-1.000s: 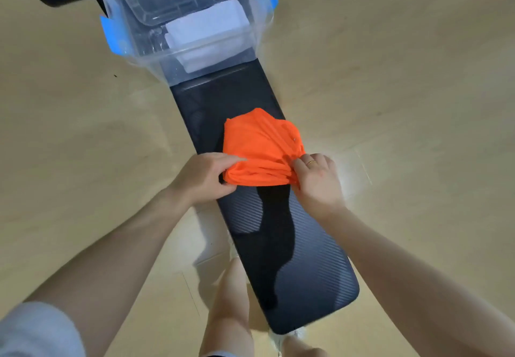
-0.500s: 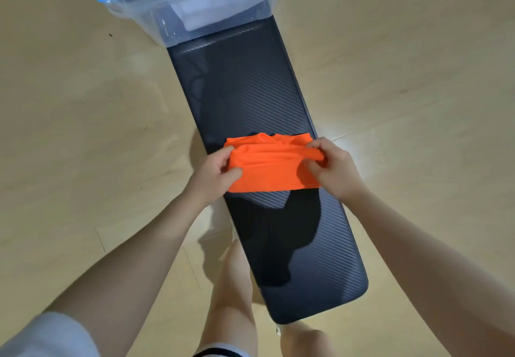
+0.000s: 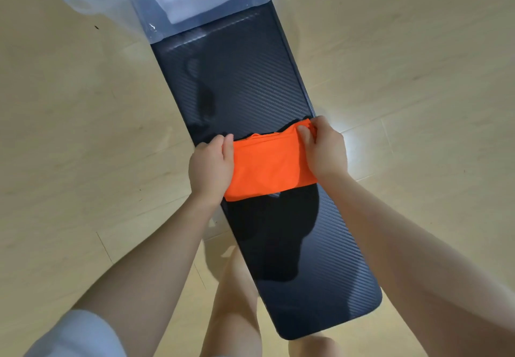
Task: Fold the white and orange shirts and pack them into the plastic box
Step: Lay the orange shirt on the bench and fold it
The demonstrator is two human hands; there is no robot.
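Both hands have shifted the folded orange shirt (image 3: 267,166) nearer along the dark bench (image 3: 242,83) since half a second ago, and the plastic box (image 3: 145,3) has slid further up out of view. The shirt now lies across the bench's middle as a compact band, its left end reaching the bench's left edge and its right end reaching the right edge. Beyond the shirt, a long bare stretch of bench runs up to the box, which stands on the bench's far end with a white shirt (image 3: 192,0) showing through its clear wall. On the near side of the shirt, more bare bench extends toward the person's knees. Pale wooden floor (image 3: 69,134) lies open on both sides of the bench.

The left hand (image 3: 210,167) grips the shirt's left end, thumb on top and fingers curled over the far edge. The right hand (image 3: 324,150) pinches the far right corner between thumb and fingers, wrist raised.
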